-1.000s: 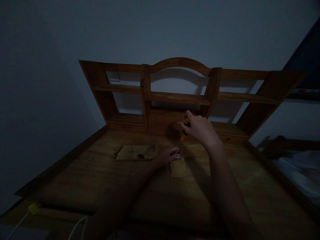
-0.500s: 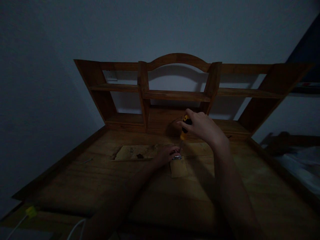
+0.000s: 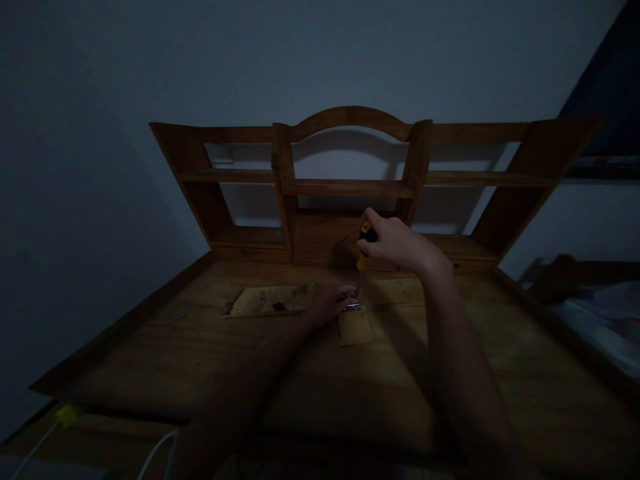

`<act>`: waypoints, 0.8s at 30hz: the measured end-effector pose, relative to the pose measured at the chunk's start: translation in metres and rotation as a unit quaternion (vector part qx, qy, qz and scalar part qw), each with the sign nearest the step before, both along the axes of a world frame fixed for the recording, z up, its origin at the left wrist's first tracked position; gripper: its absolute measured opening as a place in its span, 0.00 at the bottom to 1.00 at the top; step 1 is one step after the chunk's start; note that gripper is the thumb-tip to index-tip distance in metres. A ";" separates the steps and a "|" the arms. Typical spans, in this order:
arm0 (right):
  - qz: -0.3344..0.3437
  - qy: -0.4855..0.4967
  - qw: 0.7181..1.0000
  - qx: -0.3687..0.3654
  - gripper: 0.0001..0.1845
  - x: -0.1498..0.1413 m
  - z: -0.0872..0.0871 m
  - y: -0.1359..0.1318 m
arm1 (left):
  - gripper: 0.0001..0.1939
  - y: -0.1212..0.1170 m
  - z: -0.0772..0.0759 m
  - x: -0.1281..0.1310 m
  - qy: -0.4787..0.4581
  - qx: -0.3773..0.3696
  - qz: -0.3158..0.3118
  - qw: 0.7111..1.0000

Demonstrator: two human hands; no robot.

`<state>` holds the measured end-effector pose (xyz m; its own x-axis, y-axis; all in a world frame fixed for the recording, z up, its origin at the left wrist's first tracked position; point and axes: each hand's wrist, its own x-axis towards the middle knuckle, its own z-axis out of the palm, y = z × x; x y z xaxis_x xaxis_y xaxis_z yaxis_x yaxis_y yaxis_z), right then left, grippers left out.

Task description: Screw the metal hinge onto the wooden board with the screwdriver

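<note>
My right hand [image 3: 387, 239] is closed around the yellow and black handle of a screwdriver [image 3: 364, 262], held upright with its shaft pointing down. The tip meets a small shiny metal hinge [image 3: 353, 307], at the upper edge of a small light wooden piece [image 3: 355, 327]. My left hand [image 3: 330, 303] lies low beside the tip, its fingers closed on the hinge and partly hidden in shadow. Left of it is a long pale wooden strip [image 3: 265, 299] with a dark spot and a rough left end.
The wooden desktop [image 3: 210, 367] runs back to a shelf unit [image 3: 350, 190] against the wall. A thin light-coloured item [image 3: 176, 318] lies at left. A yellow piece with a white cable [image 3: 67, 416] is at lower left. White cloth-like material [image 3: 605, 320] appears beyond the right edge.
The view has shifted slightly. The screwdriver now stands a little more upright, with more of its shaft visible. Both hands keep their hold around the hinge and the handle.
</note>
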<state>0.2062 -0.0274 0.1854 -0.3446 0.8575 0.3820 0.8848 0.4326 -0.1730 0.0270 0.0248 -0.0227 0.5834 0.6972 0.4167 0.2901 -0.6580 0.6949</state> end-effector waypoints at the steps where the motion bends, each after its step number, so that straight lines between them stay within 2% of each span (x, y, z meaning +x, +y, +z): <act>1: 0.004 0.002 1.000 0.001 0.18 -0.001 0.000 -0.001 | 0.09 -0.001 0.000 0.000 -0.001 -0.001 0.002 1.000; 5: -0.001 0.012 0.999 0.031 0.20 -0.004 -0.004 0.001 | 0.09 0.000 -0.001 0.000 0.010 0.005 0.017 1.000; 8: -0.011 0.008 0.998 0.054 0.16 -0.004 -0.007 0.004 | 0.09 0.002 -0.004 0.000 0.007 0.003 0.020 1.000; 13: 0.018 0.033 0.998 0.055 0.18 -0.003 -0.009 0.006 | 0.10 0.002 -0.001 0.001 0.025 0.022 0.019 0.999; 18: -0.059 0.004 0.996 0.062 0.22 -0.004 -0.010 0.008 | 0.10 0.004 -0.001 0.001 0.022 0.007 0.021 1.000; 21: -0.009 0.010 0.999 0.030 0.19 -0.004 -0.010 0.008 | 0.09 0.005 -0.004 0.002 0.018 0.001 0.017 1.000; 24: 0.048 0.047 0.997 0.022 0.21 -0.004 -0.008 0.007 | 0.09 0.006 -0.006 0.001 0.014 0.002 0.018 1.000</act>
<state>0.2020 -0.0201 0.1774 -0.3858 0.8041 0.4523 0.8193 0.5240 -0.2328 0.0281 0.0308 -0.0283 0.5692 0.7168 0.4028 0.3329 -0.6489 0.6842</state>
